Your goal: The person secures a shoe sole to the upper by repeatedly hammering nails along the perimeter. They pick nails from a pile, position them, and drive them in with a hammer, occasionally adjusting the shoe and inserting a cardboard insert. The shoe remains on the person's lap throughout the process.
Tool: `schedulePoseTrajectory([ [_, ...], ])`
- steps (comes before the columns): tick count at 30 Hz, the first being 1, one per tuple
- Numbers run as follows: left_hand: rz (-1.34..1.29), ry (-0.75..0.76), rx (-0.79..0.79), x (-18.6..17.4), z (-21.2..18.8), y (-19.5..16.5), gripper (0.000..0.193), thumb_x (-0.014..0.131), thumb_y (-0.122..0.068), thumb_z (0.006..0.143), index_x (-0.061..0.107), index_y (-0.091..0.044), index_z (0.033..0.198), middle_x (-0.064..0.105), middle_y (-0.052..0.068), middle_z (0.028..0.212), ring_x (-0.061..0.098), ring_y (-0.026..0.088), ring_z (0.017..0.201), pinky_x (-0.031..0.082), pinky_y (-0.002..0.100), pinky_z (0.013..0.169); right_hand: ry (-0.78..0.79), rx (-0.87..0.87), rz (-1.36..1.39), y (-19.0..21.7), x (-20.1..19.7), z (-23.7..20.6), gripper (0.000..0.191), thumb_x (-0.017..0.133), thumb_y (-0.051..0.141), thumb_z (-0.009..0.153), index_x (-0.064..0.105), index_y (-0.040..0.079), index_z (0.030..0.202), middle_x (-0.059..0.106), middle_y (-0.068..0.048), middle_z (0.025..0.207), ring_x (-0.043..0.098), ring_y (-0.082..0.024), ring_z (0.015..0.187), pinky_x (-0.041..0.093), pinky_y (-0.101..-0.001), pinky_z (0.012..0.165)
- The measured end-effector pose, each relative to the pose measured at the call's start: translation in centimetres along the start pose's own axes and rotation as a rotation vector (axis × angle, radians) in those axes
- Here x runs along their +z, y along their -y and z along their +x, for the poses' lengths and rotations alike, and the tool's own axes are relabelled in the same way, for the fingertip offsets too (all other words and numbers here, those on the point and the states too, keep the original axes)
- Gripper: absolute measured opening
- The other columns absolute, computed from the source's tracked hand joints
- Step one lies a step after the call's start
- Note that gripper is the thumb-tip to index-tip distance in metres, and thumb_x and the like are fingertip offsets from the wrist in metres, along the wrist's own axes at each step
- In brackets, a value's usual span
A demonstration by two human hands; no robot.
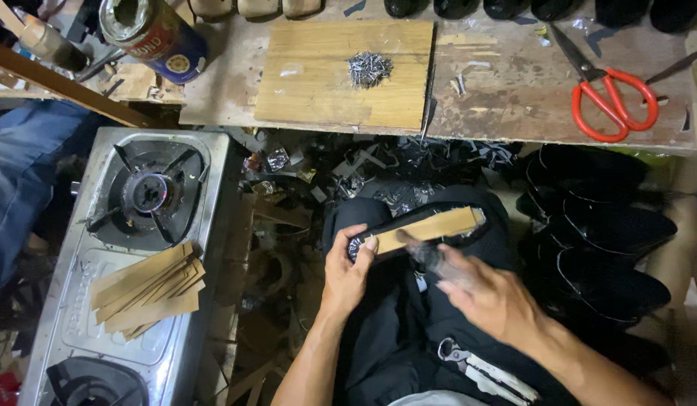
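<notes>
The left hand (347, 272) grips the near end of a shoe upper on its last (420, 229), which rests across the person's lap. The fingers (361, 239) of this hand are curled and pressed together around the black end of the piece, with the thumb lying against the edge of the tan insole board (432, 225) that faces upward. The piece lies tilted, its far end pointing up and to the right.

The right hand (480, 289) is just beside the middle of the piece, at its lower edge. The hand is blurred; whether its fingers are spread or pinching something cannot be told.

A pair of pliers (484, 370) with light handles lies on the lap, below the right hand.

On the bench (514, 90) beyond the knees:
- a wooden board (318, 83) carrying a small heap of nails (369, 68);
- red-handled scissors (608, 94) to the right, well apart from the board;
- a tin can (153, 34) at the left end.

To the left of the person stands a gas stove (123, 263) of bare metal. A fanned stack of tan insole strips (149, 289) lies on its top between the two burners.

To the right, a stack of black shoe uppers (604, 240) is near the right forearm. Black scraps (378, 173) cover the floor under the bench edge.
</notes>
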State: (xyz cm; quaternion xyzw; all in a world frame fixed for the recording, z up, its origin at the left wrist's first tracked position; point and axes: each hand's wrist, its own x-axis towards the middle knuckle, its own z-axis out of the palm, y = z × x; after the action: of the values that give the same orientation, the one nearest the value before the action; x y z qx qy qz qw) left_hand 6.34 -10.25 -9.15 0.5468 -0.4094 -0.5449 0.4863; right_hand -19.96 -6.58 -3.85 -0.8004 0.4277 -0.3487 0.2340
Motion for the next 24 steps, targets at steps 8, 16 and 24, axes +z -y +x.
schedulePoseTrajectory([
  [8,0.034,0.027,-0.004,0.2,0.6,-1.2,0.032,0.069,-0.017,0.095,0.061,-0.002,0.123,0.065,0.0,0.091,0.057,0.006,0.084,0.049,0.023,0.077,-0.156,0.245,-0.205,-3.8,-1.4,-3.8,0.037,0.07,0.017,0.088,0.059,-0.006,0.114,0.069,-0.019,0.071,0.072,-0.032,0.058,0.058,-0.0372,0.048],
  [16,0.14,0.006,0.02,-0.1,-0.3,-1.7,0.032,0.07,-0.018,0.094,0.063,-0.003,0.12,0.063,-0.001,0.088,0.055,0.007,0.081,0.048,0.024,0.075,-0.066,0.975,-0.016,-0.6,-5.4,-3.1,0.05,0.066,0.021,0.098,0.055,0.007,0.146,0.069,-0.017,0.065,0.068,-0.025,0.053,0.056,-0.0384,0.052],
  [24,0.24,0.057,0.257,-1.0,-1.0,-0.9,0.045,0.034,-0.033,0.111,0.063,-0.004,0.128,0.068,0.005,0.117,0.061,0.014,0.112,0.044,0.028,0.1,-0.266,-0.047,0.017,2.5,0.5,-3.7,0.012,0.065,0.026,0.098,0.065,0.018,0.107,0.07,-0.008,0.086,0.07,-0.02,0.07,0.059,-0.0328,0.064],
])
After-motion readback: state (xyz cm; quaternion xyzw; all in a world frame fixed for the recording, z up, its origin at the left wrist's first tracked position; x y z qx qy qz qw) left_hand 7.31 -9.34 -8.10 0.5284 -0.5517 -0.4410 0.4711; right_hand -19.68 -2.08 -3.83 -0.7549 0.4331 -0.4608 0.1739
